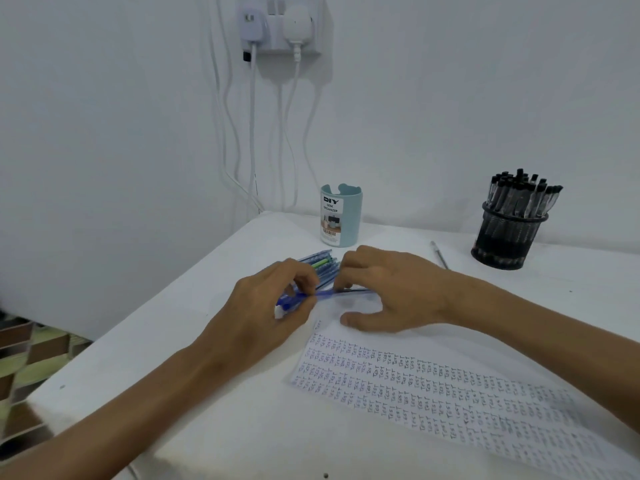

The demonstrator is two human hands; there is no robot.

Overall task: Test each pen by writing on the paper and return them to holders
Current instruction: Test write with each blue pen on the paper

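The table top [207, 393] looks smooth, matt and white, the sheet [450, 393] is thin matt paper, the blue pen [325, 294] is glossy translucent plastic, the pale-blue holder [349, 216] is smooth matt plastic with a printed paper label, and the black holder [509, 237] is fine wire mesh.

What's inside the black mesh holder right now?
The black mesh holder is packed with black-capped pens standing caps up. Their lower barrels show dimly through the mesh; its floor is hidden.
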